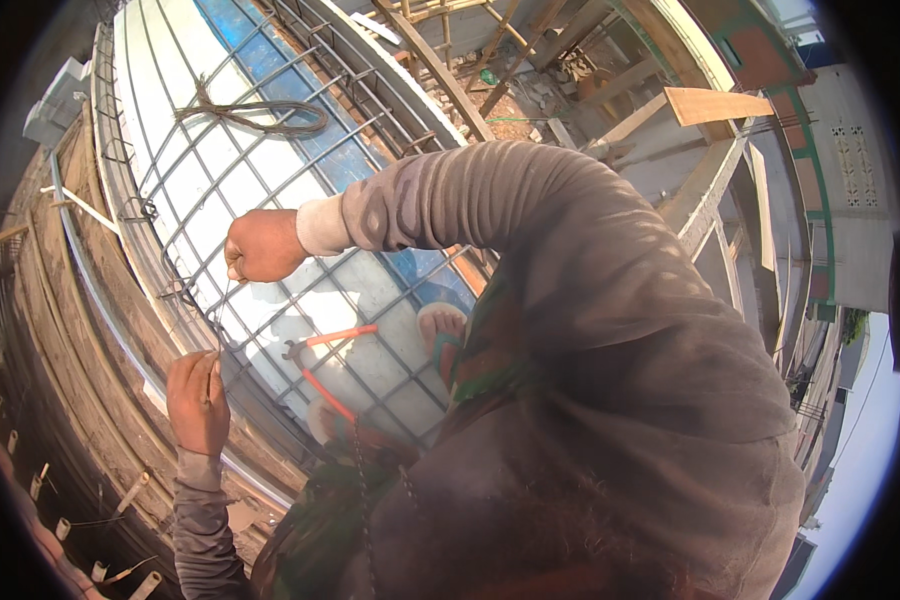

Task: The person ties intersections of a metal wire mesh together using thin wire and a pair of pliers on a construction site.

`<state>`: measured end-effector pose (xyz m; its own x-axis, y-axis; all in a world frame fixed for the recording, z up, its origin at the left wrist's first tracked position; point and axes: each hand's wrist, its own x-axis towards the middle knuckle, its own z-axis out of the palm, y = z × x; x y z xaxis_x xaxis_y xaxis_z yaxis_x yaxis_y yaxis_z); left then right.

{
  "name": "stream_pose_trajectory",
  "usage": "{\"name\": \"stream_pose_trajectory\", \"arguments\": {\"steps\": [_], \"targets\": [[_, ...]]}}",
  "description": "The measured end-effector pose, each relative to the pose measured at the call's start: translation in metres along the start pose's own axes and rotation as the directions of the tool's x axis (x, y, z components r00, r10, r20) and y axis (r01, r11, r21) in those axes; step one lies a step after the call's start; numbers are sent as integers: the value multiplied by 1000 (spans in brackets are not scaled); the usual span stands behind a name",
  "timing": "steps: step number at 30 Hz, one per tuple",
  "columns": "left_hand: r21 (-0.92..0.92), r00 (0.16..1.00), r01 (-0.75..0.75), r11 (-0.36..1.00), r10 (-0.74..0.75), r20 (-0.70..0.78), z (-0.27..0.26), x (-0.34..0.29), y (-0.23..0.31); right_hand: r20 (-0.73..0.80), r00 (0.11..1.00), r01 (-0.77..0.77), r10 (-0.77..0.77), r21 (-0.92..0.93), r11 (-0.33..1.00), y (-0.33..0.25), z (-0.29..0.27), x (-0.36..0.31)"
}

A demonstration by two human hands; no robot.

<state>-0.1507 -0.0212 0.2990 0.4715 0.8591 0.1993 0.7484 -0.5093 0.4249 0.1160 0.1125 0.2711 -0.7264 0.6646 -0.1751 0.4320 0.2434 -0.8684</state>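
Observation:
My right hand (263, 247) is closed in a pinch above the rebar grid (270, 190), its arm reaching across from the right. Lower and to the left, my left hand (198, 402) is also closed, thumb against fingers, by the edge of the grid. A thin tie wire (224, 312) appears to run between the two hands; its ends are hidden in the fingers. Pincers with orange handles (340, 335) lie open on the bars, not held. A looped bundle of tie wire (270, 120) rests farther up on the grid.
White and blue sheeting (240, 40) lies beneath the bars. My sandalled foot (440, 328) stands at the grid's right. Wooden boards (90, 290) and bamboo pole ends (135, 490) border the left. Timber framing (715, 185) and rubble (530, 105) lie below to the right.

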Motion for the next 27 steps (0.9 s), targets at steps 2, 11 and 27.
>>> {"name": "stream_pose_trajectory", "arguments": {"steps": [2,11,27], "targets": [[34,996,52,998,-55,73,3,-9,-7,138,988,-28,71,-286,958,8,13,-1],[28,991,106,994,-108,74,43,-37,-39,501,864,-100,41,90,991,44,38,3],[55,158,955,291,-657,737,209,-122,-6,340,890,-156,305,-402,902,111,179,-46]]}}
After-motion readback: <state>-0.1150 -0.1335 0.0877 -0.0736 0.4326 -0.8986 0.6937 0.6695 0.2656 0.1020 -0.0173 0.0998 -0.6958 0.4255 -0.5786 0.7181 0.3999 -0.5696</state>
